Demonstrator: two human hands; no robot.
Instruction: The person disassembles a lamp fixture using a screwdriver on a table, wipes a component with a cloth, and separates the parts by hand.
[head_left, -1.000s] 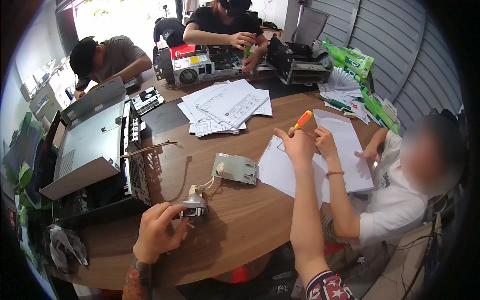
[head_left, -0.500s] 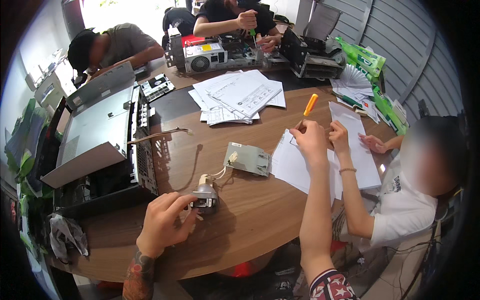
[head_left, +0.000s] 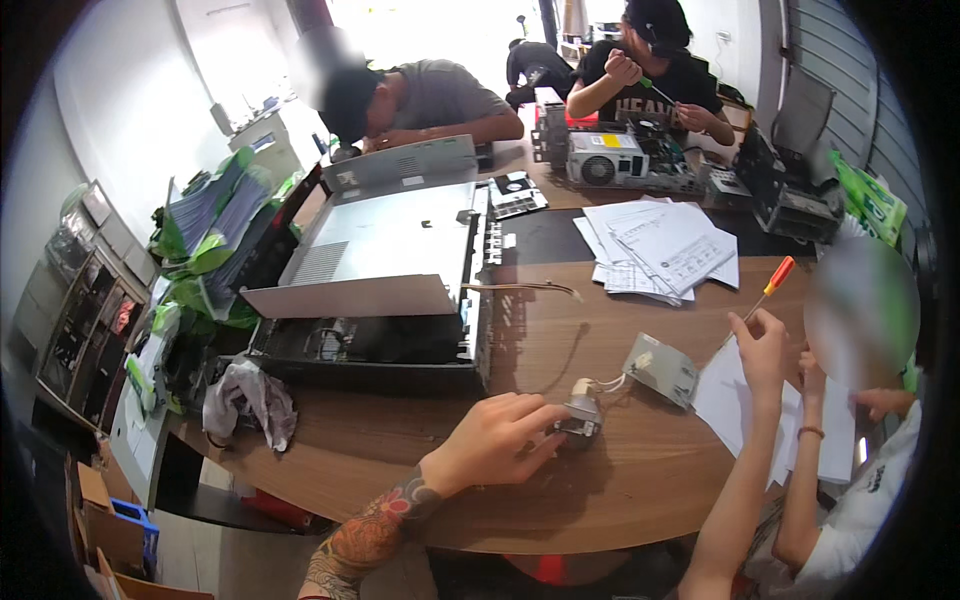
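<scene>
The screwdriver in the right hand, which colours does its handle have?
The screwdriver handle is orange-red and yellow; it shows best in the head view.

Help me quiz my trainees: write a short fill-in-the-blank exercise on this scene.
1. The left hand holds a small metal part; the flat grey plate lies to that part's ____ (left/right).
2. The right hand holds a screwdriver with its handle pointing ____ (up/down).
3. Seen from the person, the paper pile lies ____ (nearer/farther) than the plate.
4. The tattooed forearm is the person's ____ (left/right) one.

Missing words: right; up; farther; left.
</scene>
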